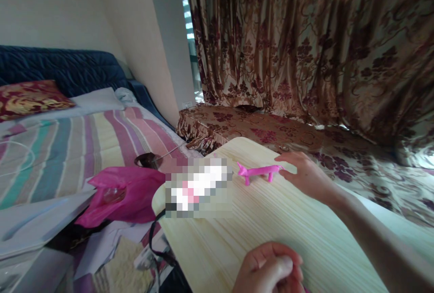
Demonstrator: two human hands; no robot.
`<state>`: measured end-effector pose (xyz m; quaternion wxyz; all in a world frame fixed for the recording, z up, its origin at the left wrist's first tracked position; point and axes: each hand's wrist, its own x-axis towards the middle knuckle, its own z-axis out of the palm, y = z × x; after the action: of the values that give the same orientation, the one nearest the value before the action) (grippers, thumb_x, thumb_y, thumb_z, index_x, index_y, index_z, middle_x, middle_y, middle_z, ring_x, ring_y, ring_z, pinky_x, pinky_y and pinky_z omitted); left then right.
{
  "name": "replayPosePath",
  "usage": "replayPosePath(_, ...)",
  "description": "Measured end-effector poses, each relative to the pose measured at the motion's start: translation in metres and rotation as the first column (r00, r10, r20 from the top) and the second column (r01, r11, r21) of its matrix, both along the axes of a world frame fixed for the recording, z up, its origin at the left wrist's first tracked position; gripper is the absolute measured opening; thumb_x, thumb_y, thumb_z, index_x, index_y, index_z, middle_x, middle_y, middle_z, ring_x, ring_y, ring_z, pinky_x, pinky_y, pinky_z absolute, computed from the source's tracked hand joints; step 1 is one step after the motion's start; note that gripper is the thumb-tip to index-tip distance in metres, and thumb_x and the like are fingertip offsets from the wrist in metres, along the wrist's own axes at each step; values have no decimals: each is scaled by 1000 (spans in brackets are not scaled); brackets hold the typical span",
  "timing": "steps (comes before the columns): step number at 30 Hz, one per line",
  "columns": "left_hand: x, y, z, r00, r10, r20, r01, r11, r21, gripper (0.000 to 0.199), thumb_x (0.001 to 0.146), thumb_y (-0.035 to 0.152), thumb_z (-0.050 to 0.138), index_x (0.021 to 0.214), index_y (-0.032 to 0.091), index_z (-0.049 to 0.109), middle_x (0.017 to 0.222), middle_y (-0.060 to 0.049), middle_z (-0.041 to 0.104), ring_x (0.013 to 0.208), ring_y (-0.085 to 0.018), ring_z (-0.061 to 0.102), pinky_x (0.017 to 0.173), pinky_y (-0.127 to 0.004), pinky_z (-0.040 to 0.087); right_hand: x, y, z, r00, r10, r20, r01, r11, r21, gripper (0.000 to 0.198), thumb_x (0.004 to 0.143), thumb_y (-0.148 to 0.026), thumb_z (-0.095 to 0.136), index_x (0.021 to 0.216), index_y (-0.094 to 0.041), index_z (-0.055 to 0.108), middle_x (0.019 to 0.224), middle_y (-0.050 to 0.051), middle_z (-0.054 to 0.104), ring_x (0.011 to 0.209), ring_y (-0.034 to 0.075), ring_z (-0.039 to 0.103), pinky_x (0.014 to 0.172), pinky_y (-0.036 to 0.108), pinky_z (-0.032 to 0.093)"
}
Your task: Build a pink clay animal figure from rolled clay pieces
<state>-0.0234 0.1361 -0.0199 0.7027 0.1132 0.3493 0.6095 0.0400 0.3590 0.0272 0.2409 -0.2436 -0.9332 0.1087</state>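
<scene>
A bright pink animal figure (pixel 258 172), which looks like modelling clay, stands on short legs on the wooden table (pixel 325 238). Its pointed ears face left and a thin tail sticks out to the right. My right hand (pixel 303 173) is beside the tail end, thumb and forefinger apart around the tail tip; I cannot tell whether they touch it. Low in the view, my left hand (pixel 271 268) is over the table's near part, fingers curled in with the thumb pressed against them. Whatever it may hold is hidden. A sliver of pink shows beneath it at the bottom edge.
A pixelated object (pixel 200 189) lies on the table's left side, a black strap (pixel 154 234) hanging from it. A pink plastic bag (pixel 132 193) and papers are left of the table. A striped bed (pixel 74 148) stands behind; a patterned curtain (pixel 305 49) hangs beyond.
</scene>
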Motion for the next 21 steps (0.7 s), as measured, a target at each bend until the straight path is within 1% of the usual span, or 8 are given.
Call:
replayPosePath(2, 3, 3, 2, 999, 26, -28, -25, 998, 55, 20, 64, 29, 69, 72, 10, 65, 60, -1, 59, 53, -8, 52, 57, -21, 37, 15, 3, -2, 999, -42, -9, 42, 999, -20, 25, 78, -20, 57, 101, -20, 68, 104, 6, 67, 101, 23, 56, 92, 39, 40)
replayPosePath(5, 8, 11, 9, 982, 85, -169, -62, 988, 138, 21, 68, 30, 67, 73, 10, 66, 62, -1, 59, 56, -9, 52, 59, -22, 37, 30, -2, -9, 997, -77, -8, 76, 995, -57, 22, 79, -19, 54, 95, -20, 69, 98, 5, 69, 96, 21, 58, 88, 36, 42)
replayPosePath(8, 8, 20, 23, 928, 132, -348, -73, 981, 179, 21, 72, 30, 64, 76, 10, 66, 63, -2, 60, 59, -10, 53, 62, -23, 39, 34, -13, -19, 997, -80, 3, 80, 993, -90, 22, 80, -18, 52, 92, -24, 70, 92, 2, 70, 91, 19, 60, 83, 32, 44)
replayPosePath(10, 5, 25, 33, 869, 171, -465, -89, 977, 193, 19, 74, 29, 62, 77, 10, 67, 65, -3, 60, 62, -11, 53, 64, -24, 40, 32, -19, -26, 994, -105, 2, 105, 989, -107, 22, 81, -18, 51, 90, -24, 70, 89, 3, 70, 88, 19, 61, 79, 30, 45)
replayPosePath(13, 1, 31, 44, 752, 226, -619, -133, 972, 194, 18, 77, 28, 59, 81, 12, 66, 69, -3, 61, 68, -13, 54, 67, -23, 40, 27, -20, -35, 983, -184, -4, 182, 974, -136, 20, 82, -22, 50, 87, -22, 70, 85, 5, 69, 79, 19, 63, 69, 29, 45)
replayPosePath(16, -1, 35, 42, 622, 246, -743, -142, 969, 201, 19, 80, 31, 57, 84, 15, 65, 73, -3, 61, 72, -15, 55, 66, -23, 41, 23, -18, -42, 973, -232, -5, 229, 962, -152, 18, 82, -24, 51, 86, -22, 69, 83, 5, 68, 71, 18, 64, 61, 27, 45)
replayPosePath(18, -3, 38, 35, 495, 297, -817, -113, 954, 278, 17, 81, 30, 56, 83, 16, 66, 76, -4, 61, 74, -16, 55, 67, -24, 41, 22, -17, -43, 972, -234, -14, 230, 963, -143, 17, 83, -23, 51, 85, -23, 68, 80, 4, 67, 68, 17, 63, 59, 26, 44)
replayPosePath(21, -7, 43, 19, 298, 440, -847, -23, 890, 455, 15, 78, 24, 56, 83, 17, 68, 77, -6, 60, 77, -19, 55, 73, -27, 41, 21, -16, -37, 977, -207, -47, 201, 975, -99, 19, 83, -20, 50, 88, -23, 67, 83, 5, 66, 71, 18, 62, 62, 27, 46)
